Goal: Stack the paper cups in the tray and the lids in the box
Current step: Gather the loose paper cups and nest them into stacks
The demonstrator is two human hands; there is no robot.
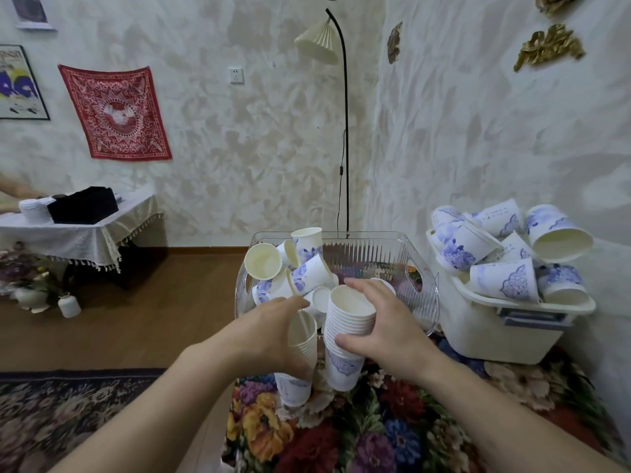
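Paper cups (304, 268) are heaped loose in the clear tray (423, 295) | taller stack (345, 339) is clasped by right hand (392, 322), shorter stack (300, 356) by left hand (269, 332) | step: nesting | next: stacks likely to be merged, rims aligned

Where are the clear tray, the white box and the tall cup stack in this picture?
clear tray (368, 249): head view, ribbed far wall.
white box (495, 336): head view, bare front wall.
tall cup stack (345, 365): head view, printed side of the bottom cup.
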